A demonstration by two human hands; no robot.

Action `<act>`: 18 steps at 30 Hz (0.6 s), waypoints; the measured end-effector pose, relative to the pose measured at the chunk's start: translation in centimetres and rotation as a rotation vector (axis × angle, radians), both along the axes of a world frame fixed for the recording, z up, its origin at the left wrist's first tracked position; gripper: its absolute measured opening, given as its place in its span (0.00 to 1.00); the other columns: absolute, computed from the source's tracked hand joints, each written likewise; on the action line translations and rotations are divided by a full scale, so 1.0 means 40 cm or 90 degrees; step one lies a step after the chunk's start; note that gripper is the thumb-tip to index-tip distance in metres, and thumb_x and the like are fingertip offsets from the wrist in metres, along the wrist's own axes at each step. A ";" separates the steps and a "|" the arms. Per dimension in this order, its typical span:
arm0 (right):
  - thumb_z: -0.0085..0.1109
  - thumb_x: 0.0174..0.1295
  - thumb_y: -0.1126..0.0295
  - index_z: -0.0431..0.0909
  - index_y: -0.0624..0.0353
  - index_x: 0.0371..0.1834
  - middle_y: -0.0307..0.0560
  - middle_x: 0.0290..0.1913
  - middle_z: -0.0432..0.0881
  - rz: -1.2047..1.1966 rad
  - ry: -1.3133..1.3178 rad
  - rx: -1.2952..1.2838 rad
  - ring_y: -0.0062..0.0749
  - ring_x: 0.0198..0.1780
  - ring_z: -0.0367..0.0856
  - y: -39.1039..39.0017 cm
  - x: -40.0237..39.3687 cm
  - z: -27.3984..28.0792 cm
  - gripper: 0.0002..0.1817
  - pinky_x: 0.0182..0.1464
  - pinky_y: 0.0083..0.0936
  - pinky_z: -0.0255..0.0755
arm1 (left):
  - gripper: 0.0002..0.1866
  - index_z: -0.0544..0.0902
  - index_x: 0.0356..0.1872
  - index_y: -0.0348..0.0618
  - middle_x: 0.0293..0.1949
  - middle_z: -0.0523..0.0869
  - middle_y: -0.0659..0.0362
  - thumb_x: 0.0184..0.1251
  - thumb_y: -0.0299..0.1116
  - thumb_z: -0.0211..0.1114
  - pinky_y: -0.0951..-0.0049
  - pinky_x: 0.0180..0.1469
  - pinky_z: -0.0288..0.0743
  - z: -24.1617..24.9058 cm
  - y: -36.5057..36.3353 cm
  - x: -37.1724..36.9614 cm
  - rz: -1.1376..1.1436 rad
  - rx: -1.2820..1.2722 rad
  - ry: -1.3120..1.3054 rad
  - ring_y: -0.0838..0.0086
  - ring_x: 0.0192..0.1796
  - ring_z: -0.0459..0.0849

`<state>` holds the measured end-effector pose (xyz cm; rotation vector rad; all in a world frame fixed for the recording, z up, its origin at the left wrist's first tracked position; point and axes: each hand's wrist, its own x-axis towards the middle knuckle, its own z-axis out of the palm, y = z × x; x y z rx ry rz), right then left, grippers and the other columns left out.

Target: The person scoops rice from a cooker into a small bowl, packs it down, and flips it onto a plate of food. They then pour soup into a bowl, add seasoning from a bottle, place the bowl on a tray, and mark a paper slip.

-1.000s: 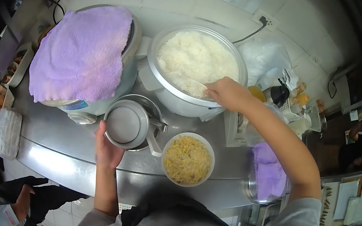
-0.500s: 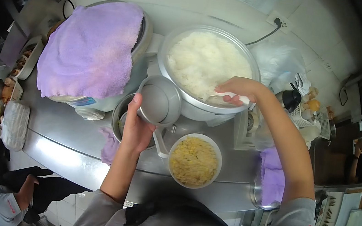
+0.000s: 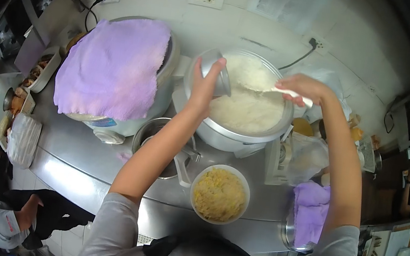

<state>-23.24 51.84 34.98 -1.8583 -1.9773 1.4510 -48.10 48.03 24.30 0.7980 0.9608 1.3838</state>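
Observation:
My left hand (image 3: 204,87) is closed around a round metal cup (image 3: 221,78), tilted on its side over the left part of a big rice cooker (image 3: 215,132). White rice (image 3: 249,114) fills much of that cooker. In my right hand (image 3: 302,88) is the white handle of a rice paddle (image 3: 293,95). Its blade reaches into the rice, with grains around it, pointing toward the cup. Below the cooker stands a white bowl (image 3: 245,207) holding yellowish fried rice (image 3: 219,195).
A purple towel (image 3: 114,68) covers a second cooker on the left. A metal pot (image 3: 137,144) with a utensil handle lies partly behind my left forearm. A scale (image 3: 278,162) and another purple towel (image 3: 308,210) are at right. A person (image 3: 8,223) stands at lower left.
My left hand has moved up and right with the cup, now tipped over the cooker. The right hand has shifted right and slightly up with the paddle, and the camera view has tilted.

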 end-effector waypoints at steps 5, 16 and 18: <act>0.49 0.65 0.67 0.79 0.65 0.45 0.51 0.31 0.83 0.141 -0.361 0.169 0.34 0.22 0.79 0.033 -0.155 0.052 0.14 0.25 0.31 0.74 | 0.47 0.54 0.72 0.48 0.68 0.60 0.47 0.58 0.65 0.57 0.48 0.61 0.69 0.006 0.070 0.132 -0.120 -0.119 -0.242 0.53 0.66 0.66; 0.56 0.53 0.73 0.86 0.62 0.32 0.54 0.36 0.86 0.182 -0.680 0.556 0.46 0.38 0.87 -0.016 -0.019 0.026 0.09 0.40 0.38 0.80 | 0.41 0.61 0.69 0.44 0.67 0.66 0.47 0.62 0.62 0.55 0.46 0.66 0.68 -0.018 0.034 -0.001 -0.202 -0.107 -0.398 0.52 0.67 0.68; 0.56 0.54 0.74 0.86 0.62 0.32 0.54 0.38 0.86 0.172 -0.733 0.497 0.46 0.39 0.87 0.004 0.006 -0.067 0.09 0.41 0.38 0.80 | 0.41 0.61 0.69 0.44 0.67 0.66 0.48 0.63 0.62 0.55 0.46 0.65 0.68 -0.009 0.009 -0.020 -0.218 -0.092 -0.384 0.52 0.67 0.69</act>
